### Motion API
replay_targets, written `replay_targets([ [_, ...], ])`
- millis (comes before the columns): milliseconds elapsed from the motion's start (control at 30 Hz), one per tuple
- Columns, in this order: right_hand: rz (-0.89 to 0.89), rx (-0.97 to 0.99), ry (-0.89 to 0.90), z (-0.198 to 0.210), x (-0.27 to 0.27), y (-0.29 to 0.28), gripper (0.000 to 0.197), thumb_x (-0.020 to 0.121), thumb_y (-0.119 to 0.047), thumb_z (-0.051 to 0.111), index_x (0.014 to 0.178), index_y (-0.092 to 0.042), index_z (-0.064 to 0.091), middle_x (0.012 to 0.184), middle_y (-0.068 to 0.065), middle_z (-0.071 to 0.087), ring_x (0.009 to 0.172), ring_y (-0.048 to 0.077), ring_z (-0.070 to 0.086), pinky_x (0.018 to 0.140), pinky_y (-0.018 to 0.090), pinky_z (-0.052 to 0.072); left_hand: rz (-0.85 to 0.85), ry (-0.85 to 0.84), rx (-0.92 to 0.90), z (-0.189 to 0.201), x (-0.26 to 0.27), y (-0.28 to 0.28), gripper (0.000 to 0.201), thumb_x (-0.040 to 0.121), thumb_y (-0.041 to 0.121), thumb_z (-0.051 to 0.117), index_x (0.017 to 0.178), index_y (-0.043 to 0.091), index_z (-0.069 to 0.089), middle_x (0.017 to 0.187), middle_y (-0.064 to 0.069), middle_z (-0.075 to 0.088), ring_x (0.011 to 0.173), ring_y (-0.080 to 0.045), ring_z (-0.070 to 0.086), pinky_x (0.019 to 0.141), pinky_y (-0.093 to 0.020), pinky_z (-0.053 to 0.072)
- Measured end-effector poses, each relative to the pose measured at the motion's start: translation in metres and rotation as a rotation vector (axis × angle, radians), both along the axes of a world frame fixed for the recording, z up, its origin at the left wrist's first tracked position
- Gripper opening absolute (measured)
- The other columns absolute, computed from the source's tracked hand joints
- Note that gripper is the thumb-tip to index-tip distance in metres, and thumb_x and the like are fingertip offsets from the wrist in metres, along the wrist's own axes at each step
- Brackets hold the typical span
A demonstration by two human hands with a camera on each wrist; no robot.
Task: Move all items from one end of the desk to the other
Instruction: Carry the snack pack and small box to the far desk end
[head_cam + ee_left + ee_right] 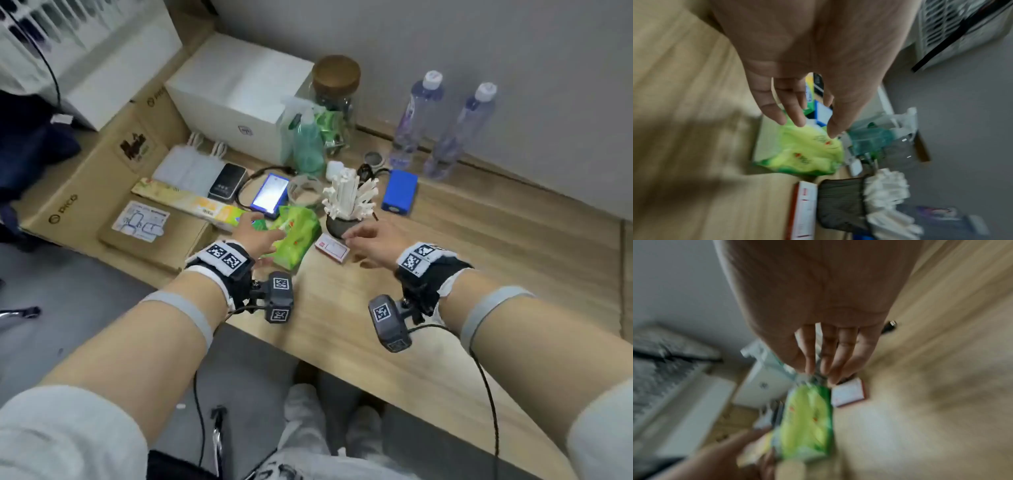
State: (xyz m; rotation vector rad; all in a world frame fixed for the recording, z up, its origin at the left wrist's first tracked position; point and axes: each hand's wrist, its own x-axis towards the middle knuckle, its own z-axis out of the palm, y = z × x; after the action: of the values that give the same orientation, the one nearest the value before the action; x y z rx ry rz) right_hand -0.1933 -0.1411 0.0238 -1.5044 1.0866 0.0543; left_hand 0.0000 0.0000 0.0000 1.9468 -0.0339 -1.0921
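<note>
From my remote seat I take the green tissue pack as my landmark; it lies flat near the front edge of the desk, in the crowd of things bunched at the left end. Left of the pack lie a long yellow box and a cardboard box; behind it sit a lit phone, a green spray bottle and a white box.

My left hand reaches over the pack's left side, fingers spread and fairly straight, tips just above or brushing the wrapper. It has hold of nothing yet. I judge it is lining up to take the pack across its width, the easy way to lift a soft bundle.

Just right of the pack lies a small red and white box, and behind that a dark cup of white sticks. My right hand hovers at that small box with loosely extended fingers, empty; whether the tips touch it I cannot tell through the blur.

Further right of the pack stand a blue box and two water bottles by the wall. Beyond them the desk offers room for everything.
</note>
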Motion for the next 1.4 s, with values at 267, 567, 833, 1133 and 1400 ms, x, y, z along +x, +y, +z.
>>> replay_targets([
  [267, 0.323, -0.614, 0.412, -0.072, 0.031, 0.027, 0.064, 0.079, -0.019, 0.062, 0.14, -0.026, 0.044, 0.124, 0.016, 0.05, 0.12, 0.032, 0.043, 0.098, 0.032, 0.036, -0.089, -0.065, 0.094, -0.055, 0.013, 0.011, 0.05, 0.083, 0.028, 0.079, 0.129, 0.018, 0.06, 0.094, -0.014, 0.066, 0.06, -0.023, 0.057, 0.049, -0.027, 0.053],
  [567, 0.418, -0.767, 0.466, -0.086, 0.057, 0.046, 0.084, 0.076, -0.004, 0.059, 0.147, -0.037, 0.03, 0.143, 0.02, 0.033, 0.129, 0.041, 0.035, 0.102, 0.04, 0.041, -0.129, 0.056, -0.013, -0.061, 0.015, 0.048, 0.016, 0.092, 0.007, 0.066, 0.106, 0.009, 0.059, 0.1, -0.021, 0.069, 0.058, -0.02, 0.072, 0.065, -0.036, 0.06],
  [833, 0.436, -0.673, 0.499, -0.078, 0.017, 0.066, 0.061, 0.073, 0.0, 0.063, 0.125, -0.026, 0.045, 0.126, 0.017, 0.037, 0.12, 0.041, 0.041, 0.09, 0.041, 0.05, -0.07, 0.071, -0.044, -0.039, -0.018, 0.081, 0.017, 0.094, 0.003, 0.063, 0.083, 0.007, 0.05, 0.087, -0.024, 0.065, 0.047, -0.014, 0.068, 0.059, -0.03, 0.061],
  [1133, 0.367, -0.665, 0.384, -0.046, -0.116, 0.067, 0.053, 0.078, -0.014, 0.066, 0.124, -0.028, 0.045, 0.119, 0.015, 0.043, 0.112, 0.04, 0.046, 0.085, 0.038, 0.045, -0.062, -0.009, -0.076, 0.001, -0.151, 0.083, 0.014, 0.095, 0.004, 0.062, 0.084, 0.006, 0.053, 0.091, -0.021, 0.067, 0.063, -0.019, 0.07, 0.068, -0.032, 0.062],
  [1400, 0.185, -0.692, 0.386, 0.04, -0.344, 0.029, 0.054, 0.078, -0.013, 0.062, 0.126, -0.032, 0.047, 0.117, 0.011, 0.046, 0.104, 0.036, 0.054, 0.078, 0.034, 0.043, -0.274, -0.063, -0.183, 0.06, -0.356, 0.006, 0.017, 0.095, 0.002, 0.06, 0.081, 0.007, 0.051, 0.078, -0.018, 0.063, 0.044, -0.007, 0.067, 0.054, -0.024, 0.059],
])
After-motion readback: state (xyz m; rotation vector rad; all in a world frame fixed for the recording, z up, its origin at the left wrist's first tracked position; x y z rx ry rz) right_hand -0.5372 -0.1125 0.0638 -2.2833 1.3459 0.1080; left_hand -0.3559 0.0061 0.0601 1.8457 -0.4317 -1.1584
